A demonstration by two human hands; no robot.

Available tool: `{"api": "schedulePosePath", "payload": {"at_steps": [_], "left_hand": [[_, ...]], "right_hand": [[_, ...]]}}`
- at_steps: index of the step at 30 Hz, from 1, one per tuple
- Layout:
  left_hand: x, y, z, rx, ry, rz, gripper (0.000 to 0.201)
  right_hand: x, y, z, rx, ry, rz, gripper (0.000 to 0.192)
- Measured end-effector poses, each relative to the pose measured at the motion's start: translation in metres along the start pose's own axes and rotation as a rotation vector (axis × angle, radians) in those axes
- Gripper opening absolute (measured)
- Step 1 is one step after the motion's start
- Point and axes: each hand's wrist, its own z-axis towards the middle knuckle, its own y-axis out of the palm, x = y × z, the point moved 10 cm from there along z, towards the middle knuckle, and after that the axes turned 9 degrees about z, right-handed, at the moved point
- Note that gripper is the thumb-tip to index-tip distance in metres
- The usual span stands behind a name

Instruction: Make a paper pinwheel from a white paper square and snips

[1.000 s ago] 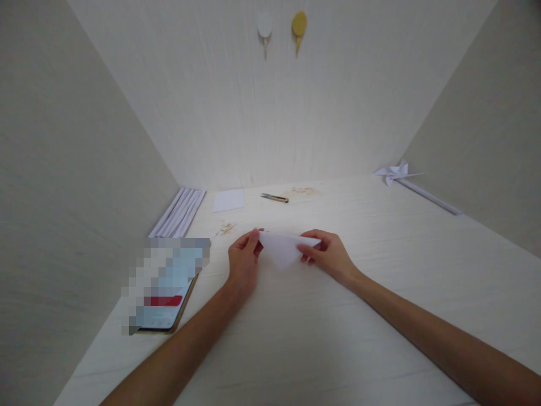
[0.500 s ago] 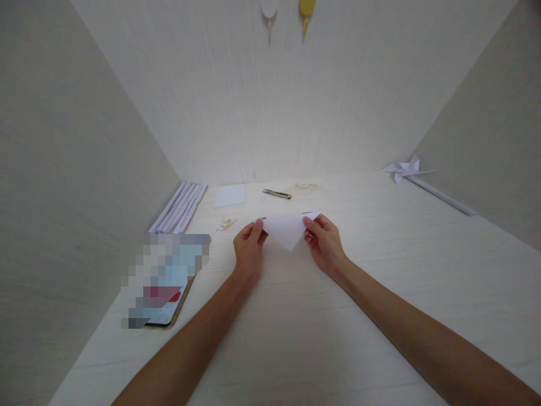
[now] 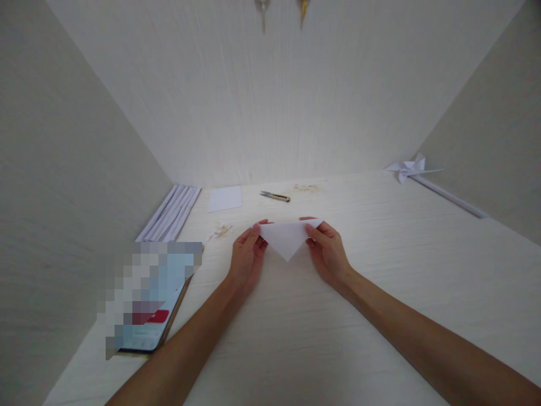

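paper triangle (image 3: 287, 239) pinched at its two top corners, our left hand (image 3: 246, 256) & right hand (image 3: 327, 252) each gripping one, tip pointing down just above mid-desk (image 3: 321, 338). we judge it thin, light, floppy, easy to crease, so corners are best hold. open desk in front; snips (image 3: 275, 196), spare sheet (image 3: 225, 198), phone (image 3: 147, 299) lie apart.

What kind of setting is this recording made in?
Probably a small paper-craft desk set in a plain walled alcove. Both hands hold a folded white paper triangle; a finished paper pinwheel, a stack of rolled paper sticks and small snips lie on the pale tabletop.
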Motion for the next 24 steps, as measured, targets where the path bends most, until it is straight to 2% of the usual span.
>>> {"api": "schedulePosePath", "payload": {"at_steps": [4,11,15,24], "left_hand": [[0.001,0.004,-0.003,-0.011,0.014,0.004,0.012],[0.001,0.008,-0.005,-0.039,0.034,0.031,0.014],[0.0,0.007,-0.005,-0.028,0.023,0.035,0.014],[-0.002,0.012,-0.005,-0.078,-0.004,0.042,0.02]], "right_hand": [[-0.001,0.001,0.001,-0.018,-0.03,0.018,0.017],[-0.003,-0.005,0.001,0.014,-0.079,-0.081,0.028],[-0.002,-0.009,0.001,0.049,-0.077,-0.098,0.026],[0.001,-0.006,0.002,0.007,-0.059,-0.091,0.024]]}}
